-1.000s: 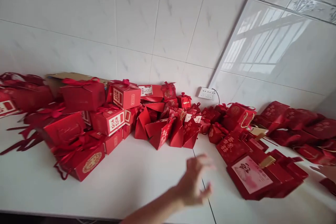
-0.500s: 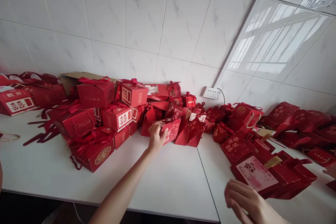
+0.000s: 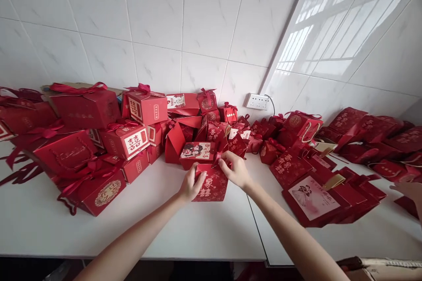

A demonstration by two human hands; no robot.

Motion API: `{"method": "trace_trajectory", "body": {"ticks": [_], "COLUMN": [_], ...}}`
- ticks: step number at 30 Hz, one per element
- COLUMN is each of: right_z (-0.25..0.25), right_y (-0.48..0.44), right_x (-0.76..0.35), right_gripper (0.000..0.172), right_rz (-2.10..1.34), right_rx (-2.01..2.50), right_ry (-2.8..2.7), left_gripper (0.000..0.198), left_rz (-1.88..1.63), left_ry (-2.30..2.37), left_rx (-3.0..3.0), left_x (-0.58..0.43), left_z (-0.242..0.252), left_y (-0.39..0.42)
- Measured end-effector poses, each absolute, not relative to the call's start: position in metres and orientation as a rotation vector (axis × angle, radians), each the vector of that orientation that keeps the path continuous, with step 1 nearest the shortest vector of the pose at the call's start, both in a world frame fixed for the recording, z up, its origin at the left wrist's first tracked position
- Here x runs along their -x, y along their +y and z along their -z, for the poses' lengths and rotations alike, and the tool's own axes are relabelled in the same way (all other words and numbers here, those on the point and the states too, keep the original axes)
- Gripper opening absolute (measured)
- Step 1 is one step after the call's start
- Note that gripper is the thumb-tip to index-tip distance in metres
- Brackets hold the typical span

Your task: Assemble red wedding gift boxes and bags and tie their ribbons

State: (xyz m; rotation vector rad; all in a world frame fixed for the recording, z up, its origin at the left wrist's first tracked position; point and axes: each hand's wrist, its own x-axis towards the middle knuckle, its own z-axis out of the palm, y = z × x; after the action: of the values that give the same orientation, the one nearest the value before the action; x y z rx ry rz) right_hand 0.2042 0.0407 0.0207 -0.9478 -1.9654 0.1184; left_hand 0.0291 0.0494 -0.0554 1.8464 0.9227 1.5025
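Note:
A red gift box [image 3: 216, 188] with pale printed characters stands in front of me on the white table. My left hand [image 3: 191, 184] grips its left side, thumb on the front face. With closed fingers, my right hand [image 3: 236, 170] pinches the box's top edge near a bit of pink-red ribbon; the fingertips partly hide what they hold there. Just behind is a red box with a picture of a couple [image 3: 198, 150]. To its left a red box flap [image 3: 174, 142] stands up.
Stacked red boxes with ribbons [image 3: 108, 193] crowd the left. Flat red bags, one with a pink picture card [image 3: 313, 197], lie to the right. Another person's hand [image 3: 409, 191] shows at the right edge. A white power strip [image 3: 257, 101] is against the tiled wall.
My right hand has moved left from the table's front right to the gift box. My left hand has brought that box nearer. The view has shifted to the right.

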Motion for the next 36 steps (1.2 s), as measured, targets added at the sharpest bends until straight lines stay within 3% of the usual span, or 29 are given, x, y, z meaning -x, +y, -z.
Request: {"method": "trace_trajectory", "body": {"ticks": [4,14,17,23,27,30,36], "right_z": [0.004,0.025,0.025,0.031,0.035,0.035,0.034], "right_y": [0.049,0.038,0.036,0.039,0.04,0.04,0.038], "right_x": [-0.19,-0.193,-0.193,-0.19,-0.193,-0.196,-0.198], "right_gripper": [0.031,0.017,0.016,0.011,0.02,0.026,0.029], "right_rz": [-0.12,-0.033,-0.044,0.08,0.245,0.292,0.293], "right_rx": [0.903,0.834,0.862,0.741,0.682,0.705,0.723], "right_ry": [-1.828,-1.717,-1.707,-1.663,-1.708,-1.765,-1.807], "left_gripper": [0.016,0.021,0.013,0.014,0.011,0.007,0.021], "left_rz": [-1.488,-1.278,-1.27,-1.631,-1.799,-1.708,-1.552], "left_ry": [0.893,0.887,0.909,0.907,0.849,0.809,0.724], "left_rx": [-1.862,-1.923,-1.953,-1.863,-2.069,-2.214,-2.193], "left_x": [-0.026,-0.023,-0.036,-0.046,-0.045,-0.044,-0.036], "left_z": [0.055,0.007,-0.007,0.01,0.017,0.013,0.011], "left_y": [0.051,0.054,0.056,0.053,0.054,0.055,0.055]}}
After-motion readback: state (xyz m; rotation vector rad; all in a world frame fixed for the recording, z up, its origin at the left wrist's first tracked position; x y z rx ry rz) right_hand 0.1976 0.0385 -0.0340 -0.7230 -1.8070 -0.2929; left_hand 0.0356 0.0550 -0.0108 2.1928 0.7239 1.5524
